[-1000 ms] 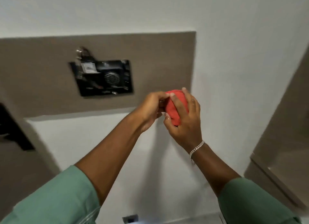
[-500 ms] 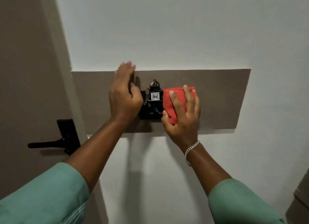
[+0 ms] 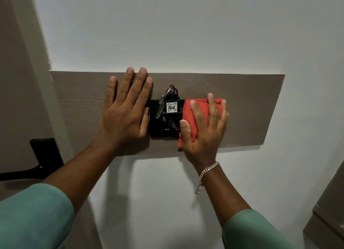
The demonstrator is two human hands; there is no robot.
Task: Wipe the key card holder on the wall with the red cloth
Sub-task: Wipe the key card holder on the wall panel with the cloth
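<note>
The black key card holder (image 3: 163, 126) is mounted on a grey-brown wall panel (image 3: 251, 107), its face toward the camera. Right of it, the right hand (image 3: 204, 129) presses the folded red cloth (image 3: 193, 116) flat with fingers spread over it, covering the holder's right edge; the cloth's long axis runs vertically. Left of the holder, the left hand (image 3: 124, 113) lies open and flat on the panel, its thumb touching the holder's left side. A key (image 3: 160, 109) and a tag reading 406 (image 3: 171, 107) hang at the holder's top.

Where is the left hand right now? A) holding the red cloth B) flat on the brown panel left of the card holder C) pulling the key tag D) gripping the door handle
B: the left hand lies open and flat on the brown panel, beside the key card holder.
</note>
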